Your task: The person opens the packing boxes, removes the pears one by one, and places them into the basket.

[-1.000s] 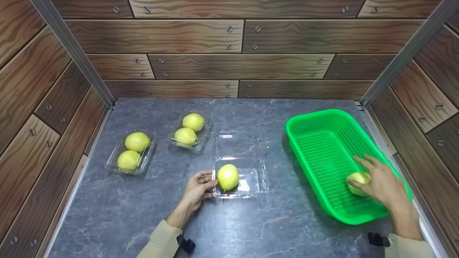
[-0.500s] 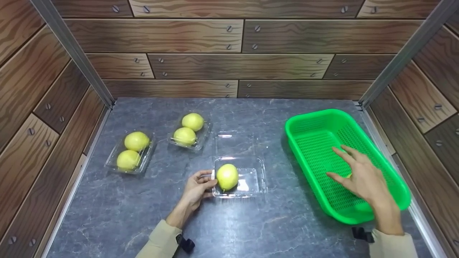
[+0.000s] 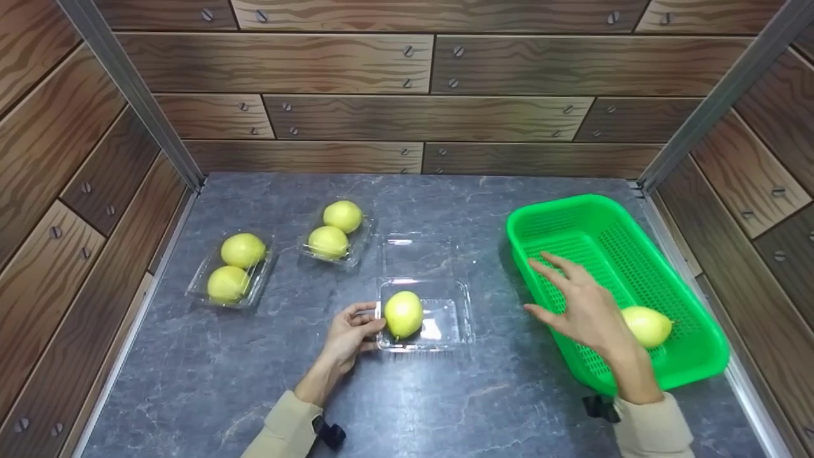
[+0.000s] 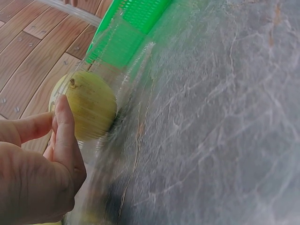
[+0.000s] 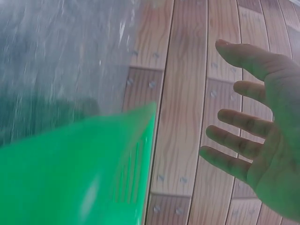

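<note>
My left hand pinches the left edge of a clear plastic clamshell box, between thumb and fingers. The box's lid lies folded back, away from me. One yellow pear sits in its left half; the left wrist view shows this pear through the plastic, stem up. My right hand, fingers spread and holding nothing, hovers over the left side of a green basket. Inside the basket, right of that wrist, rests another yellow pear. The right wrist view shows the spread hand apart from the basket.
Two more clear boxes, each with two pears, stand at the left: one box farther left, another box nearer the middle and farther back. Wood-patterned walls and metal posts bound the grey marbled table.
My right hand has moved left from the basket's right side, off the pear there, to its left side, uncovering that pear. The left hand and its box have stayed put.
</note>
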The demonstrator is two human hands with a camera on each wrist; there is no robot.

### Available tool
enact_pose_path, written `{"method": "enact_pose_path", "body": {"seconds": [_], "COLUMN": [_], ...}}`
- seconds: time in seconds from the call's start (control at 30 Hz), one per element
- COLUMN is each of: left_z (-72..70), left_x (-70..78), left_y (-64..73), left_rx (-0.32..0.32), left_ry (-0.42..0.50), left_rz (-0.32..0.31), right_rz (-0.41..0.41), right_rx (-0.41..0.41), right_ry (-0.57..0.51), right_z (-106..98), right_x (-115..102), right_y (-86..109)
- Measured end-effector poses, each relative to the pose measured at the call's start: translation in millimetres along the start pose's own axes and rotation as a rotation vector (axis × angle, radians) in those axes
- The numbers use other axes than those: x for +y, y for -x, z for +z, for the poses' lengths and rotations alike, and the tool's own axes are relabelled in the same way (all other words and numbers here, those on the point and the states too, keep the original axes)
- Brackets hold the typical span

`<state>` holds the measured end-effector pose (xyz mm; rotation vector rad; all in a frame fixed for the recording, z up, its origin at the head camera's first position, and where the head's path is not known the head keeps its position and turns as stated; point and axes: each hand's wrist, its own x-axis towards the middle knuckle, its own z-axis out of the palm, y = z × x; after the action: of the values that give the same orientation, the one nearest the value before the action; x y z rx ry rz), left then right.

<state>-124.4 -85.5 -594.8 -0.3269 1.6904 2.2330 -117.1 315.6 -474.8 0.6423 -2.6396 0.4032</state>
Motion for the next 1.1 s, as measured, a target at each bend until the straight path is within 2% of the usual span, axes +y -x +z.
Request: {"method": "enact_pose_path", "body": {"seconds": [0.23,0.67,0.87,0.97,1.1], "left_z": [0.2,-0.8,-2.1,-1.8,-1.0], "left_x": [0.8,-0.2,-0.9,-0.9,0.1], "left_y": [0.5,-0.9,-1.5,-1.7,-1.0], "left_rx": [0.005,-0.006,-0.018,-0.014,-0.011], "left_ry": [0.011,0.008,-0.008,-0.009,-0.003], "left_rz": [-0.005,-0.006,-0.002,-0.007,-0.014], "right_rz": [-0.098,-0.224,-0.308,-0.321,-0.289], "right_rx": [-0.019,-0.179,-0.207,-0.264,-0.339], "right_ry": [-0.051,-0.098,-0.146,-0.163,-0.170], "right_z": [20.3,61.0,82.7,92.5,103.0], "right_x": [-18.8,-57.5,-71.3,-78.2,-85.6], "right_y": [-12.8,-32.7,-40.4,-43.4,-47.1]}}
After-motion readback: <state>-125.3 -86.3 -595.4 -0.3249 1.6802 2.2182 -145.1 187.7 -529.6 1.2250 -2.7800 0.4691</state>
